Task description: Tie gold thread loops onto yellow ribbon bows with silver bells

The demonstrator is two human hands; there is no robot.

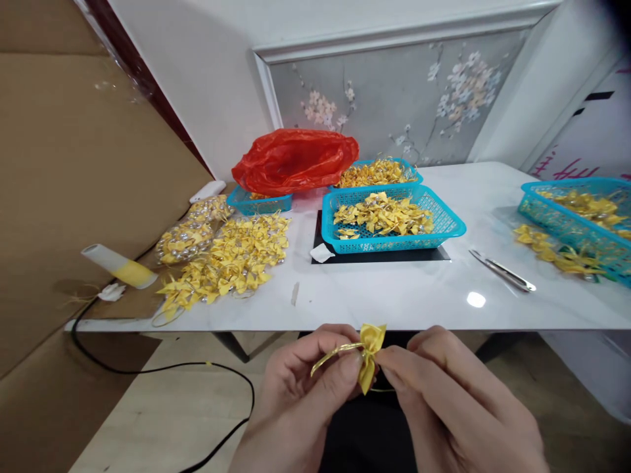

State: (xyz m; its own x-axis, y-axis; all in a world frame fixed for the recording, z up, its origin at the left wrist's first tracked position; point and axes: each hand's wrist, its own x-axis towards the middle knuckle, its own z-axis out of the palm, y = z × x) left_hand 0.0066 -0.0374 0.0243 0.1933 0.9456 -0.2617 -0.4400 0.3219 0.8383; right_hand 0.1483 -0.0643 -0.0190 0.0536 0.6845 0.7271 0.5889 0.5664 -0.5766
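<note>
Just in front of the table edge, a small yellow ribbon bow [369, 355] is held between my two hands. My left hand [315, 387] pinches it from the left, thumb in front, with a gold cord [332, 355] sticking out over the thumb. From the right, my right hand [448, 394] presses thumb and forefinger together at the bow's knot. A thin strand of gold cord shows below the right fingertips. What lies behind the bow is hidden by the fingers.
On the white table [355, 295], a blue basket [451, 226] holds yellow bows. A pile of bows [236, 256] lies left, near a red plastic bag [296, 161]. Metal tweezers or snips [503, 269] lie right, before another blue basket [572, 226]. A black cable [251, 394] runs along the floor.
</note>
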